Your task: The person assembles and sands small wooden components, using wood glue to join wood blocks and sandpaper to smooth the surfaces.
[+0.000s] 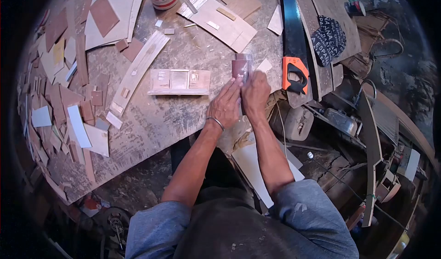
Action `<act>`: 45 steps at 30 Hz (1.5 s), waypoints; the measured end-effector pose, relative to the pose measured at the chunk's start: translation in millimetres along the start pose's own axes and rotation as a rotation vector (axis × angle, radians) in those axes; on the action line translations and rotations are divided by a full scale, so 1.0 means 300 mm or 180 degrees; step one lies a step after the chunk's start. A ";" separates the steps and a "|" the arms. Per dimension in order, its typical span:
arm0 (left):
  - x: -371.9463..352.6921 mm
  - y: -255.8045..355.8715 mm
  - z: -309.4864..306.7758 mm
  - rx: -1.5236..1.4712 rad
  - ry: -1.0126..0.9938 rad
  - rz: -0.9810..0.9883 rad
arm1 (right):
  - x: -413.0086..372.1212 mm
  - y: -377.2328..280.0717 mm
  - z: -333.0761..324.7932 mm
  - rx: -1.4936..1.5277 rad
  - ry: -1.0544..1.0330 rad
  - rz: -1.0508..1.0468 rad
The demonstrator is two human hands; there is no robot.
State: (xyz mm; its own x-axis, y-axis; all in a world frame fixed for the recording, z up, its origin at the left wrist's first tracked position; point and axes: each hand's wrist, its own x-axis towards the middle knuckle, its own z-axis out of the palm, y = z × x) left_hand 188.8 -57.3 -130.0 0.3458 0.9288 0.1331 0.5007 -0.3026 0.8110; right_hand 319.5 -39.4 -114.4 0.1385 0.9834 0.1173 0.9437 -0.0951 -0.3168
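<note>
Reddish-brown strip [240, 68] near bench [138, 135] edge, between box [179, 81] and saw [295, 75]; left hand [226, 106] flat-fingered on it, right hand [257, 90] curled alongside, grasp unclear: apparently a pressing step, wherein any further stroke calls for even pressure.

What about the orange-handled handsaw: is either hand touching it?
No, the left hand and right hand are together at a reddish-brown piece, apart from the handsaw.

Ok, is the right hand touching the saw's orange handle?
Apart. The head view shows the right hand to the left of the orange handle, with bare tabletop visible between them.
</note>
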 end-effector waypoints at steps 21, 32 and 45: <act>-0.007 -0.006 0.009 0.0164 0.0073 0.0060 | 0.107 -0.021 0.033 0.0355 0.0455 0.0022; 0.003 0.002 0.011 0.0035 -0.0020 -0.0057 | 0.071 0.014 0.034 0.0521 0.0517 -0.0019; 0.005 -0.004 0.012 0.0119 0.0024 0.0039 | 0.113 -0.014 0.031 0.0313 0.0378 -0.0122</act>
State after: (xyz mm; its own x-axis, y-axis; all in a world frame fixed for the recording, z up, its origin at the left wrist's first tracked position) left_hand 191.5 -56.4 -132.9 0.3461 0.9266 0.1472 0.5259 -0.3216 0.7874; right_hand 317.4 -4.1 -118.0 0.1431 0.9602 0.2397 0.9158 -0.0366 -0.4000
